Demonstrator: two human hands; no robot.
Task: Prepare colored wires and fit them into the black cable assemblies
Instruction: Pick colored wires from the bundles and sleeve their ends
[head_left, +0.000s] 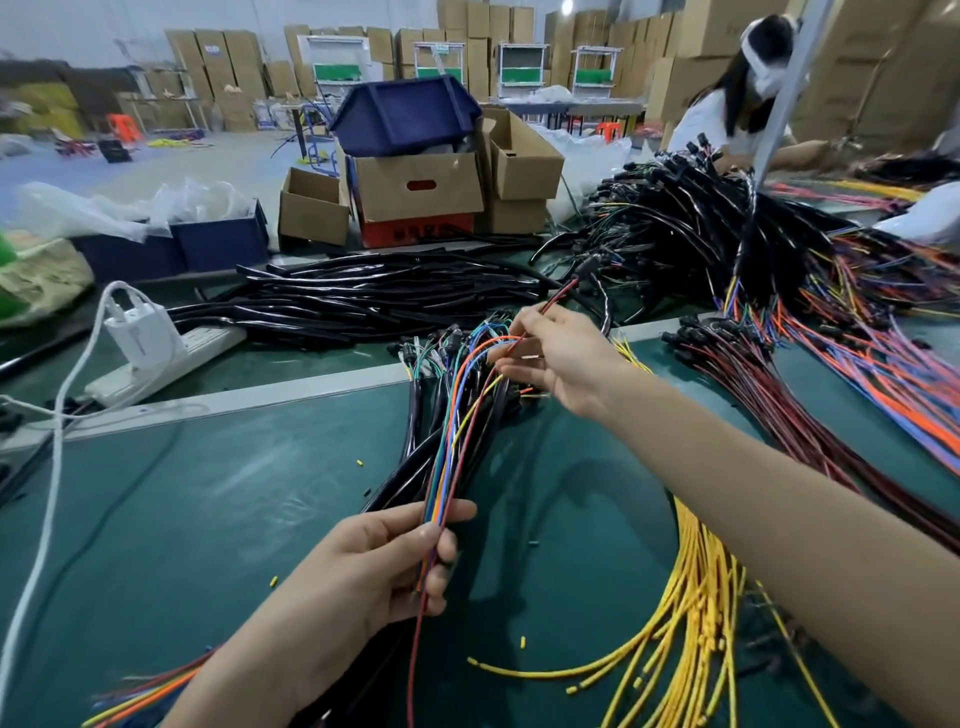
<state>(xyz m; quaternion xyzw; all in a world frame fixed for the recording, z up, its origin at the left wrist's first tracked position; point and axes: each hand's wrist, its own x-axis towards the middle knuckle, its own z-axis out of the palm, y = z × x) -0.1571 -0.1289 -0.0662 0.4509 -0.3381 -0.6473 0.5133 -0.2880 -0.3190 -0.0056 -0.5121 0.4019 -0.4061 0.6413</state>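
My left hand (384, 564) grips a bundle of colored wires (451, 431) (green, blue, orange, yellow, dark red) low in the middle of the view. The wires rise and arc over toward my right hand (558, 358), which pinches the far end of a dark red wire (556, 299) between thumb and fingers. Under the bundle lie several black cable assemblies (415, 410) with small connectors on the green table (234, 509).
Loose yellow wires (685, 613) fan out at lower right. Piles of black tubes (363, 296) and finished harnesses (727, 234) fill the back. Red and orange wires (857, 395) lie at right. A white power strip (156, 358) sits at left. Another person (737, 104) works at far right.
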